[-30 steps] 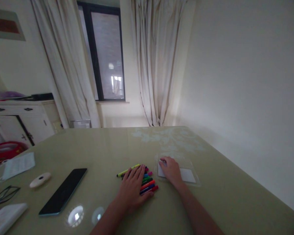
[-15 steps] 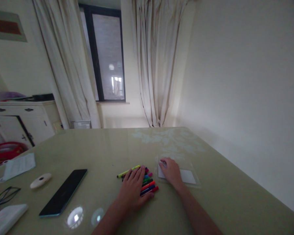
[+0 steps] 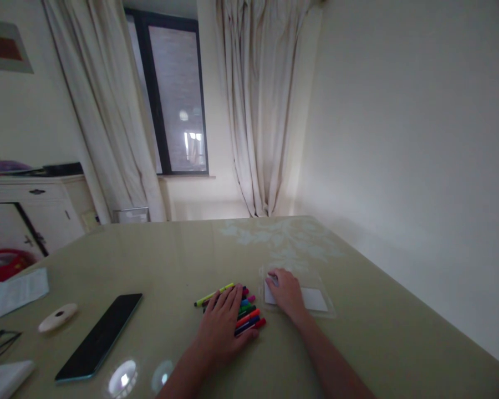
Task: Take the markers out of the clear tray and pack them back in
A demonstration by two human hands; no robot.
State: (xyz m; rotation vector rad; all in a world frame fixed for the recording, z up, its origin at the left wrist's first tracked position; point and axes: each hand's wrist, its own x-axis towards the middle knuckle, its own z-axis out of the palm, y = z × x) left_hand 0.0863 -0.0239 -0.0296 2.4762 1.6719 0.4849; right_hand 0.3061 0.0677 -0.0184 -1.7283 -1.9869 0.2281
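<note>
My left hand lies spread over a row of colored markers, its palm and fingers covering much of them. A yellow marker sticks out on the far side, and a red one shows near my thumb. To the right, my right hand has curled fingers at the left part of a clear plastic pouch with a white card in it. Thumb and index finger are close together there; the other fingertips are hidden. Pouch and markers lie flat on the table, a short gap apart.
On the left of the table are a black phone, a pale oval object, a face mask, glasses and a white block-like object. A wall runs along the right edge.
The camera view has turned slightly, so everything sits a little further left. Both hands keep their places on the markers and the pouch.
</note>
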